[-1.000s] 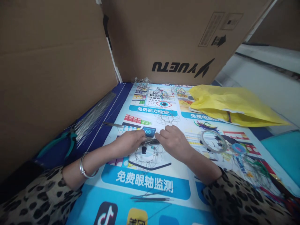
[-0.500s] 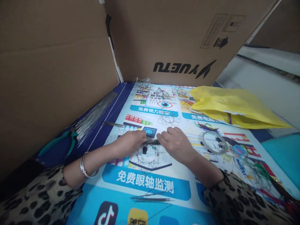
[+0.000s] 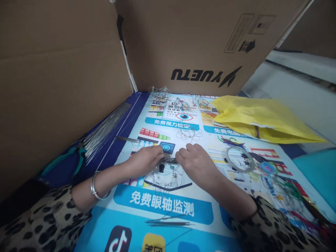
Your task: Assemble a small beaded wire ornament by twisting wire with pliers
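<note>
My left hand (image 3: 148, 160) is closed, its fingertips pinching the top of a bent-wire ring (image 3: 164, 183) with looped petals and small beads. The ring hangs toward me over the printed sheet. My right hand (image 3: 193, 163) is curled into a fist just to the right, around a slim metal tool (image 3: 170, 160) whose tip points left toward my left fingertips. Most of this tool is hidden by my fingers, so its kind is unclear. The tool's tip is close to the wire at the left fingers; whether it touches cannot be made out.
Teal-handled pliers (image 3: 80, 154) and a bundle of straight wires (image 3: 105, 131) lie left, near a thin metal tool (image 3: 127, 139). Another wire ring (image 3: 187, 133) lies beyond. To the right are a tape roll (image 3: 239, 159), tangled coloured wires (image 3: 286, 190) and a yellow bag (image 3: 265, 117). Cardboard (image 3: 199, 42) stands behind.
My right hand has shifted slightly, and the metal tool's visible tip has turned a little. My left hand keeps its pinch on the wire ring in nearly the same place.
</note>
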Demonstrator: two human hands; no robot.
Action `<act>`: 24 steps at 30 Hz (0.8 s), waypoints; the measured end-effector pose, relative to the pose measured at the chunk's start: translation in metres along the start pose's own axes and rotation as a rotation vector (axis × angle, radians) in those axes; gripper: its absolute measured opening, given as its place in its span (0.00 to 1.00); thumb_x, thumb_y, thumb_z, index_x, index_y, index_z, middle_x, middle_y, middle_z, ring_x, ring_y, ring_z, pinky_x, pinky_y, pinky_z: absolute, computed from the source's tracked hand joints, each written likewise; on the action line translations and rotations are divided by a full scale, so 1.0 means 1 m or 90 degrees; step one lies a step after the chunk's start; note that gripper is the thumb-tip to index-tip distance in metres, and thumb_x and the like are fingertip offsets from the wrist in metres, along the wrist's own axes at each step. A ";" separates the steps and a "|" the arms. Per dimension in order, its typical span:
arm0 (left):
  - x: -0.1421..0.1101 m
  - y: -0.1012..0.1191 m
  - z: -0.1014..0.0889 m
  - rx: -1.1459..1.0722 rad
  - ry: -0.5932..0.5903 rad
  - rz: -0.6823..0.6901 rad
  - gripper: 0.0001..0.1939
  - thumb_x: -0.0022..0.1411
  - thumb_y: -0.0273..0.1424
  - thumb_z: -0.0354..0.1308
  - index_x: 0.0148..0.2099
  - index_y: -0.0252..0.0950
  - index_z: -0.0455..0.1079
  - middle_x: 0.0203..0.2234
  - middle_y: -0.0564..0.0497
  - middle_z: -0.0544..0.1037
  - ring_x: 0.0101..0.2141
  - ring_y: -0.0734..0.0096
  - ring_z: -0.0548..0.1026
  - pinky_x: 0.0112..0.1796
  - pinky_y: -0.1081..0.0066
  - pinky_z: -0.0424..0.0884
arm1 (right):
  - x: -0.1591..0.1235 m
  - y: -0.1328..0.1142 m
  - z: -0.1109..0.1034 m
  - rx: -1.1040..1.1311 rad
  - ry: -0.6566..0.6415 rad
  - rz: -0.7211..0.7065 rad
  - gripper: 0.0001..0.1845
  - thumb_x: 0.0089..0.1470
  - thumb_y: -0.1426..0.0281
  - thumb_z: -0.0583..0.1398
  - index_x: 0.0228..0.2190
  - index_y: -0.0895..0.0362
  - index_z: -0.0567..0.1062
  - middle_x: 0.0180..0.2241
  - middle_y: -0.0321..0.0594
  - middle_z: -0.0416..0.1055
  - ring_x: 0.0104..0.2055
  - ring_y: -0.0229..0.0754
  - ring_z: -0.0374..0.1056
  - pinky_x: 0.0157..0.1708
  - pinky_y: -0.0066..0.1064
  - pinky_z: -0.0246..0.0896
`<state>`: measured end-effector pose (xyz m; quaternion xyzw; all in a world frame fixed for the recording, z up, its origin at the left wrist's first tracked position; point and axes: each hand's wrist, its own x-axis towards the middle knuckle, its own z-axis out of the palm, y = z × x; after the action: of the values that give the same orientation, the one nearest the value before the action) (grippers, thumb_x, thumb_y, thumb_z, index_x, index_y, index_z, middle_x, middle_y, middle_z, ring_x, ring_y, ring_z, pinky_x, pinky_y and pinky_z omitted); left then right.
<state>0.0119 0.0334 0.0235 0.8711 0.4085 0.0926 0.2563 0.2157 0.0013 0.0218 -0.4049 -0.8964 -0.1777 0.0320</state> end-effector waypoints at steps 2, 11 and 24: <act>0.000 -0.002 0.002 -0.003 0.005 0.001 0.11 0.66 0.31 0.41 0.35 0.34 0.63 0.29 0.50 0.71 0.31 0.70 0.69 0.32 0.71 0.64 | 0.000 0.003 0.000 0.045 -0.026 0.017 0.06 0.50 0.79 0.57 0.25 0.57 0.70 0.25 0.38 0.67 0.30 0.42 0.57 0.28 0.35 0.41; 0.001 -0.002 0.002 0.011 0.007 0.008 0.11 0.65 0.31 0.42 0.35 0.34 0.63 0.29 0.50 0.72 0.29 0.70 0.69 0.30 0.71 0.63 | 0.000 0.011 0.001 0.123 -0.059 0.066 0.08 0.48 0.79 0.56 0.24 0.55 0.71 0.25 0.36 0.68 0.29 0.40 0.57 0.29 0.33 0.41; 0.000 -0.003 0.004 0.003 -0.016 0.009 0.13 0.66 0.33 0.39 0.40 0.34 0.63 0.32 0.48 0.73 0.33 0.68 0.71 0.34 0.68 0.65 | -0.003 -0.001 -0.006 0.022 -0.030 0.064 0.06 0.49 0.80 0.57 0.25 0.57 0.71 0.25 0.40 0.68 0.30 0.44 0.58 0.28 0.35 0.40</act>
<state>0.0110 0.0336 0.0183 0.8757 0.3995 0.0822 0.2586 0.2160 -0.0035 0.0261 -0.4528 -0.8783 -0.1509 0.0267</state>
